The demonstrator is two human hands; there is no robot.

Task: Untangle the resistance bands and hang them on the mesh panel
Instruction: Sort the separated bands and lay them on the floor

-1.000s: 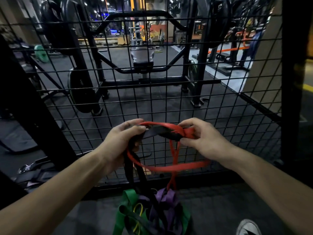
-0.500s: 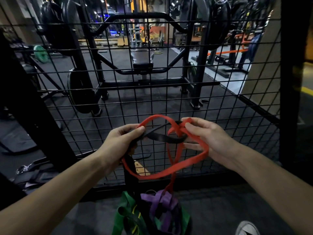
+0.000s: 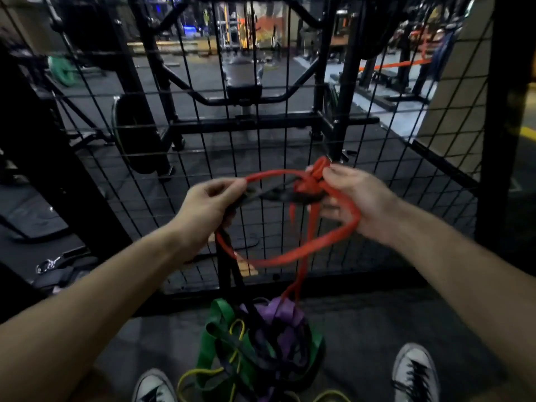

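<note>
Mid-frame: left hand (image 3: pixel 209 202) fingers pinch flat black rubber band (image 3: pixel 278 195); right hand (image 3: pixel 352 202) fingers pinch knotted red rubber band (image 3: pixel 309 181).

I'm standing in a gym. Through the black mesh panel (image 3: pixel 377 198) in front of me I see a heavy black steel rack (image 3: pixel 246 123) with a padded bench (image 3: pixel 243 82) inside it and a weight plate (image 3: pixel 136 134) leaning on its frame. A green plate (image 3: pixel 62 71) lies farther back to the left, and more machines stand under bright lights in the distance. Dark rubber flooring (image 3: pixel 377 329) runs underfoot, where coloured resistance bands (image 3: pixel 258 340) lie heaped between my sneakers.
</note>
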